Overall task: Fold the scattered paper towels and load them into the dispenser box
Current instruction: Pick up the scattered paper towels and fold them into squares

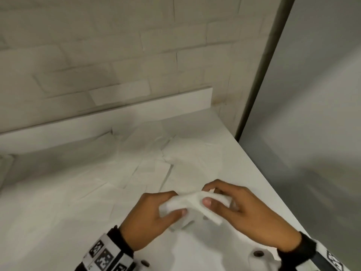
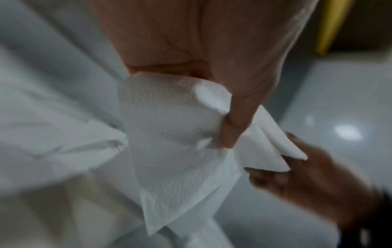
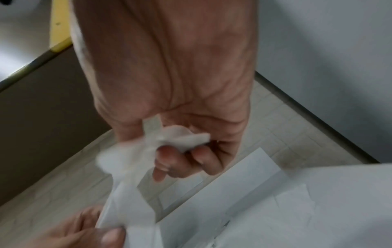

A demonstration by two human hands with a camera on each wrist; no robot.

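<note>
A white embossed paper towel [image 1: 193,205] hangs between both hands just above the white counter [image 1: 48,222], near its right front. My left hand [image 1: 162,210] pinches its left end between thumb and fingers; the left wrist view shows the towel [image 2: 176,142] draped under that thumb. My right hand [image 1: 216,200] pinches the right end, where the towel [image 3: 169,139] bunches against curled fingers [image 3: 167,161]. Several more towels [image 1: 148,153] lie flat and overlapping behind the hands. No dispenser box shows in any view.
A low white ledge [image 1: 117,118] runs along the tiled wall [image 1: 117,45] at the back. A grey panel [image 1: 312,94] stands to the right, past the counter's slanting right edge [image 1: 277,192].
</note>
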